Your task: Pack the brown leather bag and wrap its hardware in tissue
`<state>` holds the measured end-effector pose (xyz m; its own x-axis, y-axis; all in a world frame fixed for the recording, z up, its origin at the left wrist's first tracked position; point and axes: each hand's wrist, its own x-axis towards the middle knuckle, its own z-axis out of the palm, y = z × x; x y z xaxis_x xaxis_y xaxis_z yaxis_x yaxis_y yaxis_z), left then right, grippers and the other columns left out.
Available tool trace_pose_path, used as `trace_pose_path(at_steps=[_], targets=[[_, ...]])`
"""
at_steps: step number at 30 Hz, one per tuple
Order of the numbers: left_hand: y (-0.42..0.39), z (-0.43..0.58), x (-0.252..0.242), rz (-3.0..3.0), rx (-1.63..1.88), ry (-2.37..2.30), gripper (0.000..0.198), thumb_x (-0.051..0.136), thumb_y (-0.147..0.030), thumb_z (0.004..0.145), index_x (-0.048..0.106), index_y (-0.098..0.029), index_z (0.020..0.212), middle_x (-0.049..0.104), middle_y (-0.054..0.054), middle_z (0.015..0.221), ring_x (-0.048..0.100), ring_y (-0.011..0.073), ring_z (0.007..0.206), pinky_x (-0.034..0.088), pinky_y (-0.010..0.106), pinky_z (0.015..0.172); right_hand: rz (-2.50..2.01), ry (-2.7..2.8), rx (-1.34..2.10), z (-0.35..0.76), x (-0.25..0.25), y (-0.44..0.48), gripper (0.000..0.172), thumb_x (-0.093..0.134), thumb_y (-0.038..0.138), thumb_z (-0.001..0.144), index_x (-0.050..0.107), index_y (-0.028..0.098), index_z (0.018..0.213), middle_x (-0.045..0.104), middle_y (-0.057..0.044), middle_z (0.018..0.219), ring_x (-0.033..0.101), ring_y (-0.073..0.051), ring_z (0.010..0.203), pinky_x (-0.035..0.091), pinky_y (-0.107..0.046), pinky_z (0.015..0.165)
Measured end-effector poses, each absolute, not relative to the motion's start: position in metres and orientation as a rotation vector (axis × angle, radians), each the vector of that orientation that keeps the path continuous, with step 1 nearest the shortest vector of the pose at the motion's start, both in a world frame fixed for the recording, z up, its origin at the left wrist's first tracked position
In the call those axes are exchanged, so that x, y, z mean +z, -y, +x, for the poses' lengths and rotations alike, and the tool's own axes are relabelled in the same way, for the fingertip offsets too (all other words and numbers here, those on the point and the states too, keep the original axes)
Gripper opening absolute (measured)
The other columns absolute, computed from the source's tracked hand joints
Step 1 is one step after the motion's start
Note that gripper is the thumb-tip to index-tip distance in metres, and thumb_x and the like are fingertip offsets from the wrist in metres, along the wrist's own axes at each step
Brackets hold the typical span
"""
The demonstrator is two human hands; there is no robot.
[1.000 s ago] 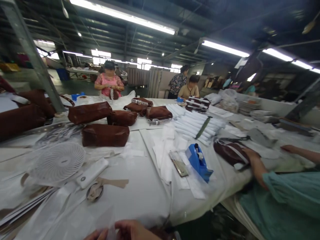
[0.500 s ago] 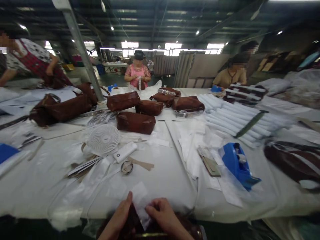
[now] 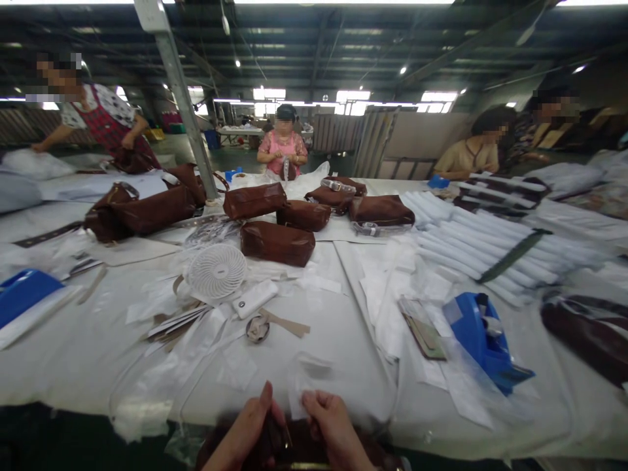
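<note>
A brown leather bag (image 3: 304,443) lies against the near table edge, low in the view, with a gold-coloured zip showing. My left hand (image 3: 255,418) is closed around a dark upright part of this bag, thumb pointing up. To its right, my right hand (image 3: 328,415) pinches a thin whitish translucent sheet (image 3: 311,374) that stretches over the table just beyond the bag. Whether the sheet is paper or plastic I cannot tell. The bag's lower part is cut off by the frame.
Several brown bags (image 3: 277,243) lie across the table, beyond a white fan (image 3: 216,271). A tape roll (image 3: 258,329) sits nearer. A blue tape dispenser (image 3: 478,337) and white rolls (image 3: 471,242) are right. Co-workers (image 3: 283,147) are around the table; a post (image 3: 186,98) rises left.
The whitish sheet has moved from against the bag, between my hands, to the right and away over the table. My right hand still pinches it. The view has shifted left.
</note>
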<state>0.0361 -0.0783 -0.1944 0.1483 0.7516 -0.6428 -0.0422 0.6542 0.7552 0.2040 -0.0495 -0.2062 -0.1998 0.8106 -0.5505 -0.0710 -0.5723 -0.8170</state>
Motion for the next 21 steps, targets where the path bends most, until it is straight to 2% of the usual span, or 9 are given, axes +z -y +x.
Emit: trace_pose_path(at_steps=[3, 8, 12, 14, 17, 21], targets=[[0.079, 0.036, -0.190, 0.757, 0.635, -1.327, 0.073, 0.036, -0.086, 0.068, 0.057, -0.016, 0.067, 0.054, 0.000, 0.045, 0.050, 0.0141, 0.039, 0.036, 0.024, 0.038, -1.416, 1.024, 1.783, 0.195, -0.208, 0.053, 0.056, 0.069, 0.071, 0.056, 0.054, 0.017, 0.061, 0.045, 0.005, 0.048, 0.033, -0.007, 0.042, 0.022, -0.022, 0.041], [0.080, 0.033, -0.194, 0.825, 0.706, -1.315, 0.061, 0.060, -0.073, 0.065, 0.063, -0.014, 0.076, 0.059, -0.001, 0.057, 0.045, 0.0113, 0.045, 0.036, 0.024, 0.043, -1.364, 1.390, 1.674, 0.192, -0.203, 0.049, 0.051, 0.057, 0.066, 0.073, 0.063, 0.015, 0.066, 0.059, -0.003, 0.061, 0.049, -0.016, 0.058, 0.037, -0.026, 0.053], [0.077, 0.033, -0.197, 0.753, 0.735, -1.319, 0.052, 0.063, -0.066, 0.067, 0.062, -0.015, 0.075, 0.056, -0.002, 0.055, 0.045, 0.0116, 0.047, 0.036, 0.024, 0.047, -1.526, 1.750, 1.074, 0.186, -0.182, 0.015, 0.044, 0.045, 0.056, 0.087, 0.066, 0.018, 0.079, 0.062, -0.003, 0.065, 0.056, -0.019, 0.063, 0.040, -0.028, 0.060], [0.075, 0.032, -0.198, 0.755, 0.744, -1.265, 0.050, 0.063, -0.064, 0.067, 0.061, -0.014, 0.071, 0.055, -0.002, 0.055, 0.043, 0.0107, 0.048, 0.037, 0.024, 0.049, -1.501, 1.909, 0.894, 0.171, -0.173, -0.014, 0.040, 0.041, 0.049, 0.091, 0.066, 0.019, 0.081, 0.064, -0.003, 0.069, 0.058, -0.019, 0.066, 0.041, -0.027, 0.064], [0.073, 0.028, -0.206, 0.833, 0.762, -1.189, 0.051, 0.062, -0.064, 0.068, 0.062, -0.013, 0.067, 0.056, -0.001, 0.059, 0.046, 0.0106, 0.053, 0.039, 0.024, 0.056, -1.407, 2.110, 0.848, 0.134, -0.169, -0.057, 0.031, 0.045, 0.037, 0.091, 0.066, 0.020, 0.077, 0.068, -0.003, 0.077, 0.061, -0.018, 0.074, 0.040, -0.026, 0.070], [0.079, 0.016, -0.231, 0.880, 0.726, -1.310, 0.049, 0.067, -0.064, 0.063, 0.061, -0.016, 0.069, 0.057, -0.001, 0.063, 0.051, 0.0149, 0.064, 0.041, 0.027, 0.063, -1.414, 2.334, 0.751, 0.081, -0.181, -0.094, 0.015, 0.061, 0.028, 0.082, 0.068, 0.017, 0.089, 0.070, -0.007, 0.088, 0.062, -0.021, 0.083, 0.040, -0.027, 0.073]])
